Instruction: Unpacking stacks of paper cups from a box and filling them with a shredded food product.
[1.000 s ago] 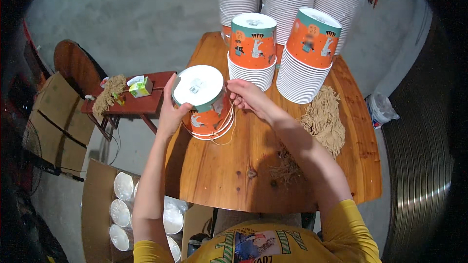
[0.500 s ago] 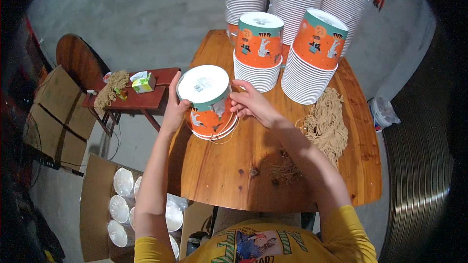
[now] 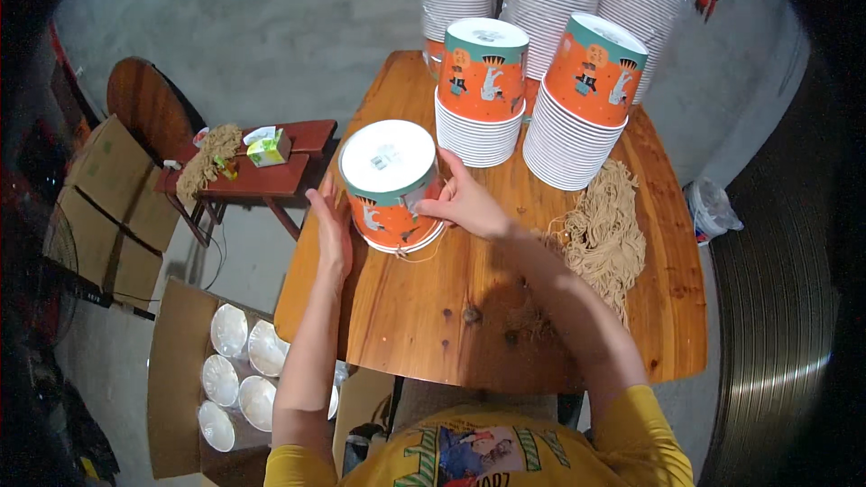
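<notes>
An upside-down orange and green paper bucket [image 3: 383, 212] stands on the wooden table in front of me, its white base facing up. A thin tan string hangs around its lower part, with a small knot or loop near the rim. My right hand [image 3: 467, 203] grips the bucket's right side, thumb on the front and fingers behind. Under that thumb a small clear or pale patch shows, which I cannot make out. Beside the bucket's left side my left hand [image 3: 332, 230] is open, fingers stretched upward and holding nothing.
Two nested stacks of paper buckets [image 3: 478, 131] stand behind, with taller plastic-wrapped stacks [image 3: 552, 0] at the back. Tan string [image 3: 609, 234] lies heaped on the right of the wooden table [image 3: 415, 325]. A cardboard box [image 3: 176, 379] of wrapped buckets sits lower left, near a red bench [image 3: 289, 176].
My left hand has let go of the bucket and dropped to its left side. My right hand has shifted from pinching at the side to a grip with the thumb on the front.
</notes>
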Demonstrator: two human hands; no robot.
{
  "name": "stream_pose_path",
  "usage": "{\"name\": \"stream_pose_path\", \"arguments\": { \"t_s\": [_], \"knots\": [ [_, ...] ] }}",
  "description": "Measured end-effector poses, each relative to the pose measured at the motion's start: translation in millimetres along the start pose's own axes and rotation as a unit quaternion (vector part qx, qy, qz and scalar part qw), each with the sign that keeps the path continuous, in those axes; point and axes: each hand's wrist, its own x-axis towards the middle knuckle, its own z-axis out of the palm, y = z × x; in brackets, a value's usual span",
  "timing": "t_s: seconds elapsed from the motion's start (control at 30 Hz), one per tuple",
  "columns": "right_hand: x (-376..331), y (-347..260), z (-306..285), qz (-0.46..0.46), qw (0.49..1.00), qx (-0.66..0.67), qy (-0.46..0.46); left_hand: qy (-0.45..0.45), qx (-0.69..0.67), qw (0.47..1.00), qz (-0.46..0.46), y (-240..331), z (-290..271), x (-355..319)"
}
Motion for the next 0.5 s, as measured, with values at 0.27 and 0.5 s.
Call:
{"name": "stream_pose_path", "arguments": {
  "t_s": [0.27,0.5],
  "knots": [
    [-0.7,-1.5,9.9,0.026,0.998,-0.042,0.049,-0.047,-0.015,0.998,0.036,-4.1,13.1,-7.1],
    [-8.7,-5.0,17.2,0.048,0.992,-0.079,0.086,-0.045,-0.039,0.998,0.022,-21.7,12.9,-5.0]
  ]
}}
